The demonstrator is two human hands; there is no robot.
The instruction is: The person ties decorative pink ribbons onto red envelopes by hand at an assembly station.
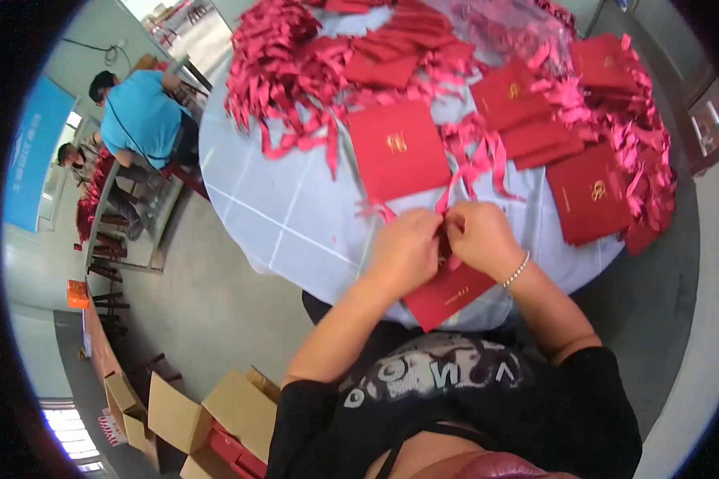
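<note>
A flat dark-red pouch [451, 297] with gold print lies at the near table edge, partly covered by my hands. Just above it, my left hand [407, 246] is closed in a pinch on a pinkish-red ribbon [442, 201]. Close against it, my right hand [484, 236], with a beaded bracelet at the wrist, pinches the same ribbon; the fingertips are partly hidden. Beyond my hands lies another red pouch [398, 150] with a gold emblem. To the right sits a stack of similar pouches [589, 195].
The round table's pale checked cloth [256, 209] bears a heap of red ribbons [276, 68], more pouches [519, 100] and a clear plastic bag [499, 32]. On the floor at lower left stands an open cardboard box [240, 411] with red contents. A person in blue [145, 116] sits at far left.
</note>
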